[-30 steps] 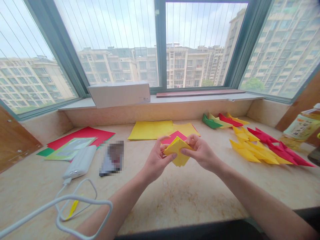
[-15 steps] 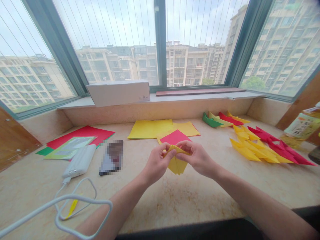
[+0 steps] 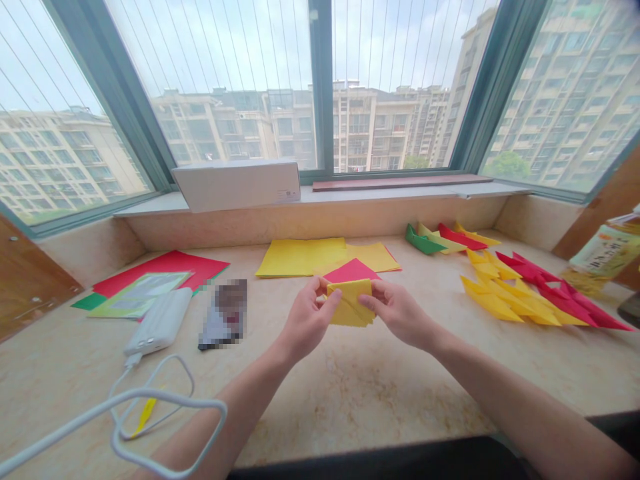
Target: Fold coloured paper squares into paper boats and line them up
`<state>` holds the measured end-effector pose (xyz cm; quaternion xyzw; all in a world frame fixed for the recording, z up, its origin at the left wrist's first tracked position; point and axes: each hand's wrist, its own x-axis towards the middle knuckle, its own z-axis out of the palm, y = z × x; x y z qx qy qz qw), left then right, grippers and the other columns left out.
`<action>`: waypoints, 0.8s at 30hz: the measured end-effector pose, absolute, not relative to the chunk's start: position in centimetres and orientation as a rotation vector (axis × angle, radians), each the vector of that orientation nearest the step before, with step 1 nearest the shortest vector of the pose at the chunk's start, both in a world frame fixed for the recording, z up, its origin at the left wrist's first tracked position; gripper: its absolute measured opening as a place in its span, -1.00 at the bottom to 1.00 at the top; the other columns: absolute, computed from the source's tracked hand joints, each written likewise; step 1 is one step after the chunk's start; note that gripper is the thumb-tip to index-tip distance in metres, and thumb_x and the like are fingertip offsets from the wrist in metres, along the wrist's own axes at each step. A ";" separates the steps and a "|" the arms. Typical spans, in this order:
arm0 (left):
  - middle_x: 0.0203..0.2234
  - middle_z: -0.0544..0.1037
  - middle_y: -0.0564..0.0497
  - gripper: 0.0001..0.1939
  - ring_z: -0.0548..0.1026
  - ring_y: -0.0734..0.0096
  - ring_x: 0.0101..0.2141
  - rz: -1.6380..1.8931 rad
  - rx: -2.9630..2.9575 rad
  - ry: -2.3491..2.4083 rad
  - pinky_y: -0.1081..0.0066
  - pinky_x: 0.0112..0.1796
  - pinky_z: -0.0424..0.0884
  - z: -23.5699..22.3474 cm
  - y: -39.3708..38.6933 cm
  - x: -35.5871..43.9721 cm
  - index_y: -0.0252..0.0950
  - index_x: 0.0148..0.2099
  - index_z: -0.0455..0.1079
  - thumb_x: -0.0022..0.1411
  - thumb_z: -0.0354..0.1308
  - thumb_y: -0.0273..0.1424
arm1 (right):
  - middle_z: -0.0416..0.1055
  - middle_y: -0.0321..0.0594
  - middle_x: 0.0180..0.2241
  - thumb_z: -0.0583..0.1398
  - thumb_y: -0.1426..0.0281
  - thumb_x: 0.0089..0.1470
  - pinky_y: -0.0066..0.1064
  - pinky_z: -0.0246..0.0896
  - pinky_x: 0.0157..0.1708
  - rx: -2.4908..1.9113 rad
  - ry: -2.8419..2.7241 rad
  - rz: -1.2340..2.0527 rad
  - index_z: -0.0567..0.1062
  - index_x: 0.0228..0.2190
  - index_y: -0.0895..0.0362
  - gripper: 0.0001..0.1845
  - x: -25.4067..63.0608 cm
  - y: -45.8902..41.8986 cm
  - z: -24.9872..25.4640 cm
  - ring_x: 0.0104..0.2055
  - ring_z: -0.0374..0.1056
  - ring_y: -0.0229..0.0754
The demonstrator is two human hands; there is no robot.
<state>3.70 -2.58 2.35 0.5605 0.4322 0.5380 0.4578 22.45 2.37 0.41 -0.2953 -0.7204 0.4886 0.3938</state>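
Between my two hands is a piece of folded yellow paper (image 3: 351, 303), its top edge straight and its lower edges layered. My left hand (image 3: 313, 313) pinches its left side, thumb across the front. At the right side, my right hand (image 3: 397, 303) grips it with thumb in front and fingers behind. Just behind it lies a red paper square (image 3: 353, 268), partly hidden. Farther back are a stack of yellow paper (image 3: 300, 258) and lighter yellow-orange sheets (image 3: 375, 257). Folded yellow paper shapes (image 3: 510, 298) and red ones (image 3: 565, 297) stand to the right.
Paper boats (image 3: 425, 240) sit at the back right, with an oil bottle (image 3: 607, 250) at the right edge. On the left are red sheets (image 3: 190, 265), a white power bank (image 3: 159, 323), a pixelated item (image 3: 223, 315) and a looped white cable (image 3: 165, 397). A white box (image 3: 237, 187) rests on the sill.
The yellow paper has gone from a diamond shape to one with a straight top edge, its point folded down. Both hands shifted their pinch to its sides.
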 end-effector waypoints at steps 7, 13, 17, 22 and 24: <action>-0.28 0.58 -0.11 -0.75 0.57 0.25 -0.27 1.016 1.584 1.029 0.35 -0.28 0.50 3.0 -2.8 2.4 -0.34 -0.15 0.40 0.19 0.26 -0.29 | 0.52 -0.17 -0.34 0.12 0.26 0.24 -0.32 0.27 -0.32 -0.804 -1.959 0.750 0.50 -0.31 0.13 -0.76 23.1 2.3 0.4 -0.32 0.38 -0.13; -0.23 0.59 -0.16 -0.69 0.59 0.21 -0.23 1.063 1.402 1.006 0.23 -0.16 0.53 2.6 -2.7 2.7 -0.38 -0.15 0.46 0.23 0.21 -0.20 | 0.54 -0.14 -0.29 0.14 0.09 0.23 -0.36 0.31 -0.32 -0.745 -1.856 0.961 0.50 -0.19 0.14 -0.63 23.1 2.6 0.8 -0.27 0.44 -0.11; -0.16 0.59 -0.18 -0.61 0.61 0.23 -0.22 1.226 1.228 0.924 0.22 -0.09 0.52 2.4 -2.6 3.5 -0.38 -0.05 0.41 0.22 0.25 -0.19 | 0.47 -0.20 -0.49 0.11 0.00 0.22 -0.42 0.22 -0.47 -0.706 -1.882 1.075 0.49 -0.38 0.18 -0.51 23.2 2.6 1.1 -0.46 0.36 -0.21; -0.11 0.58 -0.20 -0.56 0.60 0.22 -0.16 1.089 1.213 0.853 0.25 -0.05 0.49 2.8 -3.1 3.3 -0.36 0.01 0.40 0.19 0.30 -0.20 | 0.31 -0.28 -0.60 0.09 -0.03 0.22 -0.43 0.07 -0.57 -0.777 -1.770 1.013 0.36 -0.55 0.13 -0.47 23.4 2.3 1.1 -0.55 0.20 -0.26; -0.09 0.58 -0.20 -0.55 0.59 0.22 -0.14 0.987 1.254 0.804 0.28 -0.07 0.49 2.9 -3.3 2.9 -0.34 0.05 0.41 0.19 0.31 -0.21 | 0.26 -0.31 -0.61 0.11 -0.05 0.19 -0.43 0.02 -0.59 -0.787 -1.778 1.055 0.34 -0.55 0.12 -0.47 23.4 2.2 1.2 -0.57 0.14 -0.27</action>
